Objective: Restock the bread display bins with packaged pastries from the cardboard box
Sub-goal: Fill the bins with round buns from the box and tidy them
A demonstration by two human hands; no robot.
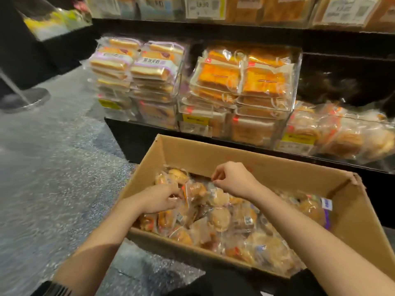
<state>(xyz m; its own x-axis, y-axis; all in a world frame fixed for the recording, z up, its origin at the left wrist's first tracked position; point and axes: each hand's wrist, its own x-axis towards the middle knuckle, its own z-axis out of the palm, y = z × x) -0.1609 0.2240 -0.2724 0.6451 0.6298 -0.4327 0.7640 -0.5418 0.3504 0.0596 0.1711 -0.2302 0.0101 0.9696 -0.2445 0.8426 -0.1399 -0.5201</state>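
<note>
We see an open cardboard box (213, 154) on the speckled floor (53, 178), its far wall just before the black shelf base. It is heaped with packaged pastries (220, 218) in clear wrappers, piled from the box's left wall across to its right corner. Our left hand (160, 199) lies low by the box's left wall, fingers curled into the pile and pinching a wrapper edge. Our right hand (232, 180) hovers above the pile near the far wall, fingertips drawn together; we cannot tell whether they pinch a wrapper or nothing. Behind the box stand clear display bins (284, 133): stacked white-and-purple sandwich packs (136, 67) at the shelf's left end, orange toast packs (243, 77) in the middle, round buns (342, 135) toward the right edge.
</note>
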